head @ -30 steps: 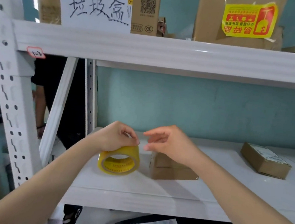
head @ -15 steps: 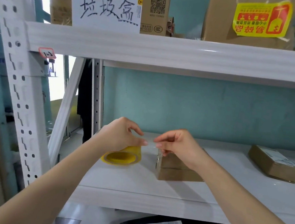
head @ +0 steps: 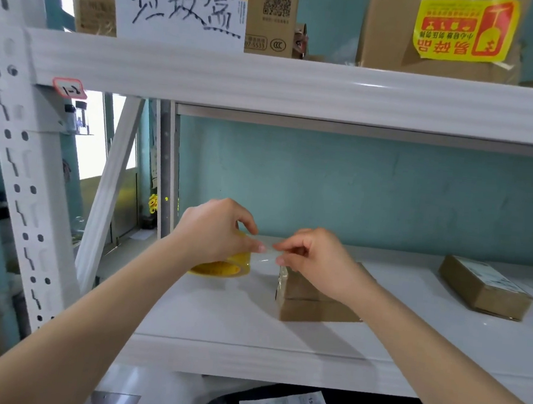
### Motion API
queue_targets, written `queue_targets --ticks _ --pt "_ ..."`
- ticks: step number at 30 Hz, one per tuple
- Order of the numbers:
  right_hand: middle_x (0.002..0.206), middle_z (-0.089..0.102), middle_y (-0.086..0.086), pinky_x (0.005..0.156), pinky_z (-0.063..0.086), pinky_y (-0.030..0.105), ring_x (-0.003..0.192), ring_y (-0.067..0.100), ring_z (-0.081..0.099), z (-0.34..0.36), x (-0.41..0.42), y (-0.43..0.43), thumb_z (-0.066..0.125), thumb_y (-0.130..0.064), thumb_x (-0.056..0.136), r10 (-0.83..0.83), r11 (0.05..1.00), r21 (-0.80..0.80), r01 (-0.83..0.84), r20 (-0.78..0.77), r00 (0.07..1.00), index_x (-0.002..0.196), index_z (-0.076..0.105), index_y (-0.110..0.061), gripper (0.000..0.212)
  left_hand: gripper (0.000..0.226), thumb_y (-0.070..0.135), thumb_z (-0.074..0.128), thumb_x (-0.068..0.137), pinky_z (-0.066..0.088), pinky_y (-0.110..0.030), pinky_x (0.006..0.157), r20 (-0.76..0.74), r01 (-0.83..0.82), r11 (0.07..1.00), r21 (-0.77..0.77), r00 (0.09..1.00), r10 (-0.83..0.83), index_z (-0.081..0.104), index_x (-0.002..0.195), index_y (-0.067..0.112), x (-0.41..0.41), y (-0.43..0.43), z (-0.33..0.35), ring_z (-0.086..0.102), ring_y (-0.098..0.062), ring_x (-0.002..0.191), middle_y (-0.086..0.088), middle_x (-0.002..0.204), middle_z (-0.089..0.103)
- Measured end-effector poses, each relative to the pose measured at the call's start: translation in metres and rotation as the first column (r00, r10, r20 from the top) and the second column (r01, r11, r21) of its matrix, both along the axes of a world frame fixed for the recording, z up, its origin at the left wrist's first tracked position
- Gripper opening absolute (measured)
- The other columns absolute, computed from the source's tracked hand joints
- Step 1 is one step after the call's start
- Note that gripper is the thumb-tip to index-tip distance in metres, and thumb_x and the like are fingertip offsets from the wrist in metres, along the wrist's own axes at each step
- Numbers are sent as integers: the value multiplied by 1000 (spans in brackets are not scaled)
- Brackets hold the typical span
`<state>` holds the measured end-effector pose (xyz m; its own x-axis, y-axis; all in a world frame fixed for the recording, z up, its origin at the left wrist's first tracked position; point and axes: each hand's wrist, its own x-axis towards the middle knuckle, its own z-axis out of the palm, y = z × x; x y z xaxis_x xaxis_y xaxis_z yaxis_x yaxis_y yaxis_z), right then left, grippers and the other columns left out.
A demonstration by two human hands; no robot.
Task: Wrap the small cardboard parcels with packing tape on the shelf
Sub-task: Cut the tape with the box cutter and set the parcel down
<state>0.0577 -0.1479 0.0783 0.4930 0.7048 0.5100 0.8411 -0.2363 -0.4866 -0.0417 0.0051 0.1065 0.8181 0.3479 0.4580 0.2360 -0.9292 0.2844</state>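
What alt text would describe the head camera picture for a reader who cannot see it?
A left hand holds a yellow tape roll at a white shelf while the right hand pinches its loose end over a small cardboard parcel. A second parcel lies farther right.

The left hand (head: pixel 214 232) grips a yellow tape roll (head: pixel 224 264) on the shelf (head: pixel 247 329). The right hand (head: pixel 314 261) pinches the tape's end above a small parcel (head: pixel 311 305).

The left hand (head: pixel 214 232) and right hand (head: pixel 314 261) are seen uncovered, the forearms (head: pixel 86 331) left bare to the edge of view.
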Motion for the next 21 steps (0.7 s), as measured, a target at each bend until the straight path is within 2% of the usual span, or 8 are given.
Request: queue_targets --ticks 2,4,5,7,10,13,16,21 --pt "78 57 3 64 37 17 67 13 53 -1 1 1 68 -13 82 -7 1000 -14 10 149 989 92 75 -8 13 34 64 70 65 39 -25 69 -12 3 1000 -20 1000 -4 71 87 38 -1 0 -2 56 -10 82 18 75 56" --pt "81 50 2 62 33 9 63 5 46 -4 3 0 66 -14 83 7 1000 9 -9 226 974 86 75 -9 10 32 65 70 65 39 -24 64 -18 7 999 -53 1000 -7 71 79 36 -3 2 -5 57 -9 79 15 78 62" --pt "81 47 0 62 33 6 62 -1 42 -7 4 -1 66 -14 83 20 999 20 -25 247 969 85 75 -9 10 32 65 70 64 39 -23 61 -19 8 997 -75 1000 -9 72 77 36 -4 3 -7 57 -9 75 13 79 64" --pt "79 46 -4 62 32 4 60 2 42 -14 6 -1 65 -15 84 37 998 30 -47 281 959 83 73 -9 10 30 65 70 64 36 -22 56 -23 10 993 -115 1000 -12 72 74 36 -7 4 -12 53 -6 65 11 76 65" --pt "77 55 -4 61 38 11 68 10 51 -23 4 -4 66 -18 82 49 992 104 -76 246 968 78 71 -9 11 29 63 72 63 37 -24 54 -12 48 984 -173 999 -51 73 71 36 -9 5 -19 50 -9 60 9 69 63" --pt "74 58 -5 61 38 10 70 6 53 -30 2 -10 68 -20 82 36 986 156 -64 175 984 74 69 -12 11 27 60 77 60 51 -35 65 13 119 959 -257 993 -119 74 69 34 -10 5 -23 62 -20 72 2 73 68" --pt "76 51 -9 61 33 7 68 3 45 -38 3 -17 62 -28 85 24 992 108 -57 285 958 76 64 -12 19 37 67 72 49 54 -40 74 -1 157 945 -286 986 -164 74 70 36 -10 2 -27 65 -22 78 0 75 71" --pt "82 41 -10 58 37 28 64 9 38 -36 5 -29 35 -49 90 -12 998 -55 39 417 909 79 53 -13 42 51 75 63 39 54 -41 71 12 206 928 -311 977 -212 74 69 36 -9 -1 -27 61 -26 72 -3 74 70"
